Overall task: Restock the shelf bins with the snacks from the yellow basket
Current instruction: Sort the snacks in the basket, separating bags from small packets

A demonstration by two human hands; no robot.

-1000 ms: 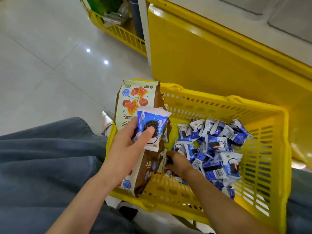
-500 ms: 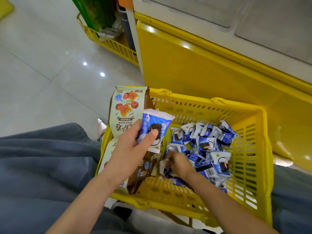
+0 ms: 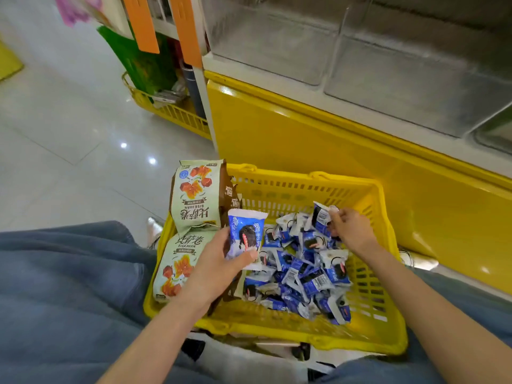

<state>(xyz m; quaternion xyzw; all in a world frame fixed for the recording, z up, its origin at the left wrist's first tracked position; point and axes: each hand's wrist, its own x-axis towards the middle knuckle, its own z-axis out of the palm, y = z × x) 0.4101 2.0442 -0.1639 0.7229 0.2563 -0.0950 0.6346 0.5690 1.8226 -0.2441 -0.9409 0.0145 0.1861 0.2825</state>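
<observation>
The left hand (image 3: 216, 261) holds one blue cookie packet (image 3: 245, 235) upright between thumb and fingers over the yellow basket (image 3: 304, 177). The right hand (image 3: 352, 231) pinches a second packet (image 3: 321, 217) by its edge above the loose pile (image 3: 304, 275). Best, I judge, to lay that one flat against the first, edges aligned, and gather a firm handful before lifting to the clear shelf bins (image 3: 388, 87) above.

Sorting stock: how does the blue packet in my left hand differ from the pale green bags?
The blue plastic packet is much smaller than the pale green plastic bags. The packet pictures a dark cookie, the bags orange cubes. The left hand holds the packet; the bags rest in the yellow basket. Both look sealed.
</observation>
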